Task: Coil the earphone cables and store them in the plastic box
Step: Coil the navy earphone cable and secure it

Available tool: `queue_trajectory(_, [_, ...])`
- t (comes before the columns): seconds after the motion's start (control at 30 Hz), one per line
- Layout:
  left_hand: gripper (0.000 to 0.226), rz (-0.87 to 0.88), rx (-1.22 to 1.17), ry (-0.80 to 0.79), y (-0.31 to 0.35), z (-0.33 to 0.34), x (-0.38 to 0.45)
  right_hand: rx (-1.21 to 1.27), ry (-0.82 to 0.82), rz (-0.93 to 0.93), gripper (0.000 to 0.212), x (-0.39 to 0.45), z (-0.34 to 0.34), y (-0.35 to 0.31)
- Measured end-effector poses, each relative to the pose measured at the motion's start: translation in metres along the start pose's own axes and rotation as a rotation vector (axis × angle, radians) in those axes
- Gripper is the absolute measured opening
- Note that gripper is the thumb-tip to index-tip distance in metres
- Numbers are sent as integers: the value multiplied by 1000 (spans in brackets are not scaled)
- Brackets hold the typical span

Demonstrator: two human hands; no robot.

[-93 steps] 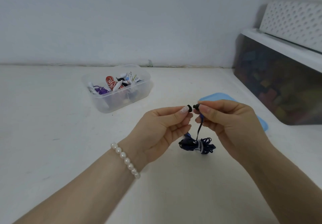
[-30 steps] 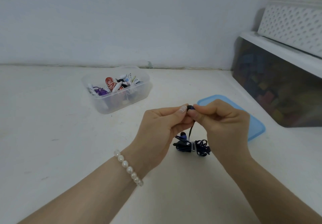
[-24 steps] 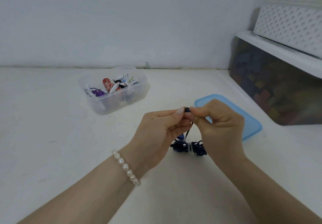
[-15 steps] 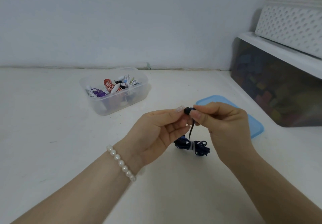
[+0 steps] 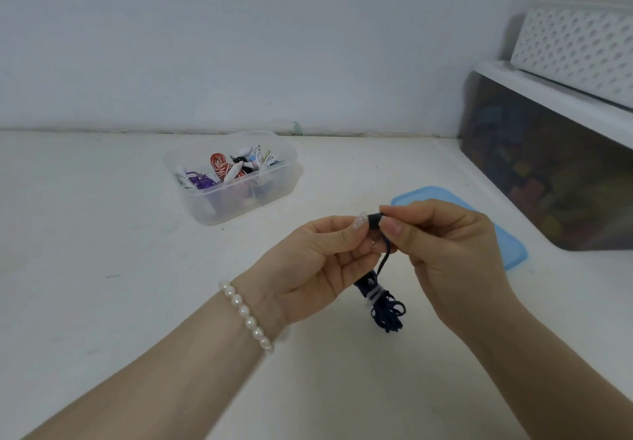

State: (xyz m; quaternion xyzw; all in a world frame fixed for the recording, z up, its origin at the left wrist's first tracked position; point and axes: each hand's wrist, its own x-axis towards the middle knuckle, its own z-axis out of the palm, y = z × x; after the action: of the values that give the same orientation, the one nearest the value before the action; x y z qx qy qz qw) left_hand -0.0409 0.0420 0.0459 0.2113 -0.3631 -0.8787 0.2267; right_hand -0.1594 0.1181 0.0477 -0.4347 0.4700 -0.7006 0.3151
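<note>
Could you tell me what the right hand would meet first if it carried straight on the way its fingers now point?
The right hand points left, so it would almost at once meet the left hand, whose fingertips pinch the same dark earbud.

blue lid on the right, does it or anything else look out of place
Nothing stands out. The blue lid lies flat on the table beside the open plastic box, as expected mid-task. The dark earphone bundle hangs tied from both hands.

A white table (image 5: 102, 268) fills the lower frame. On it sit a clear plastic box (image 5: 239, 196) near the middle, a blue lid (image 5: 510, 251) right of it, and a dark bin (image 5: 548, 172) far right.
</note>
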Motion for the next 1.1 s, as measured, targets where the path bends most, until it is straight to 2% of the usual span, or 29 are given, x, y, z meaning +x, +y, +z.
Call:
queue_trajectory(0.23, [10, -51, 14, -54, 0, -3, 3, 50, -31, 25, 14, -1, 0, -3])
queue_trajectory(0.43, [5, -44, -27, -27, 0, -5, 6, 43, -9, 35, 17, 1, -2, 4])
queue_trajectory(0.6, [11, -20, -6, -61, 1, -7, 6, 38, -30, 57, 31, 1, -2, 5])
queue_trajectory(0.8, [20, 196, 205, -65, -1, -8, 7, 182, 29, 243, 9, 0, 6, -3])
queue_trajectory(0.9, [21, 267, 232, -40, -4, -9, 8, 227, 42, 331, 11, 0, 7, -4])
queue_trajectory(1.1, [38, 127, 141, -65, -1, -6, 5, 95, 122, 251, 13, -1, 6, -4])
